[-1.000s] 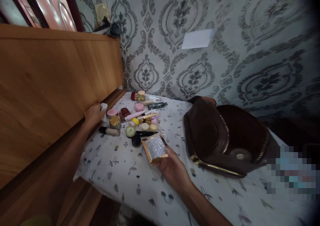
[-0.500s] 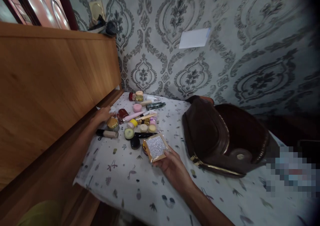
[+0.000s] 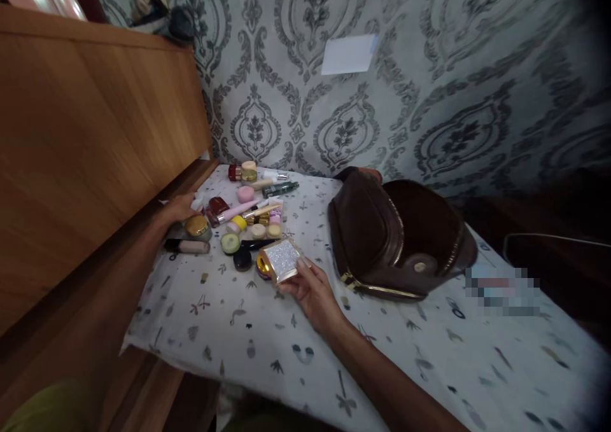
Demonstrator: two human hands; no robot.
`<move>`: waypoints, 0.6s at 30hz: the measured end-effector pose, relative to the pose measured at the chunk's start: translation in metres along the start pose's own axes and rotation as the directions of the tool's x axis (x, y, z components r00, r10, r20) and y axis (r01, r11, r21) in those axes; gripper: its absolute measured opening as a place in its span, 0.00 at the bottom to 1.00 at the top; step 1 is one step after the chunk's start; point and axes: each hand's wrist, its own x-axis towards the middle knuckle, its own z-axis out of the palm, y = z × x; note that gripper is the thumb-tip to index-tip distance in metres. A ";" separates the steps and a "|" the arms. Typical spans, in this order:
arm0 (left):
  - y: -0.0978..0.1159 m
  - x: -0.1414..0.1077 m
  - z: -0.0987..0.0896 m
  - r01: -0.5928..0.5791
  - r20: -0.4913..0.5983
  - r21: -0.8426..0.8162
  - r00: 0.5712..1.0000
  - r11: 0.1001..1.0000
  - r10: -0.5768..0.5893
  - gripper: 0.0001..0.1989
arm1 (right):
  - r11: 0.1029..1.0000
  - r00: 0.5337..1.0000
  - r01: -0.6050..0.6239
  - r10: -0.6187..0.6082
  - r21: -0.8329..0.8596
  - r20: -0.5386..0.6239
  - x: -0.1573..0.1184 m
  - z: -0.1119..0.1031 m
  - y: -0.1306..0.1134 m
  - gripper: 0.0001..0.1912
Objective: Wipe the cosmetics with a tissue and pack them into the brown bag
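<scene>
A patterned grey wall [image 3: 329,146] stands behind a white printed cloth [image 3: 229,336], with a wooden panel [image 3: 100,139] along the left side. A dark brown bag [image 3: 367,228] sits on the cloth to the right, its zip open. The left forearm [image 3: 126,285] rises from the lower left along the panel; the right forearm [image 3: 382,368] slants up and leftward from the bottom edge.

The right hand [image 3: 317,295] is turned with the thumb laid over the silver glitter case [image 3: 282,260] and the other fingers curled beneath; its grip is closed around the gold-edged side. The case is tilted, in front of the small cosmetics and left of the bag. The left hand [image 3: 176,208] reaches across the far left of the cosmetics, back of the hand up; whether its grip holds anything, I cannot tell.

Just beside that hand lies a gold-lidded jar [image 3: 197,226], with a black-capped tube [image 3: 186,246] nearer the viewer. A round gold item [image 3: 263,266] shows at the case's left edge.
</scene>
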 end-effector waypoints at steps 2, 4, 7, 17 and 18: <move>0.001 -0.004 -0.002 0.032 -0.050 -0.064 0.998 0.997 -0.035 0.29 | 0.999 1.000 -0.009 0.010 0.035 -0.023 0.002 -0.003 0.001 0.16; 0.001 -0.008 -0.006 0.072 -0.103 -0.143 0.991 0.987 -0.088 0.29 | 0.998 0.999 -0.036 0.037 0.042 -0.034 0.004 -0.007 0.002 0.16; 0.000 -0.016 -0.018 0.097 -0.167 -0.292 0.974 0.951 -0.151 0.28 | 0.997 0.996 -0.078 0.078 0.019 -0.037 0.005 -0.010 0.003 0.17; 0.056 -0.089 -0.036 -0.108 -0.115 -0.991 0.990 0.081 -0.083 0.31 | 0.979 0.997 -0.072 0.065 -0.189 -0.043 0.001 -0.002 0.009 0.27; 0.063 -0.097 -0.033 -0.096 -0.097 -0.995 0.992 0.017 -0.077 0.30 | 0.975 0.997 -0.076 0.071 -0.207 -0.034 0.001 -0.001 0.009 0.27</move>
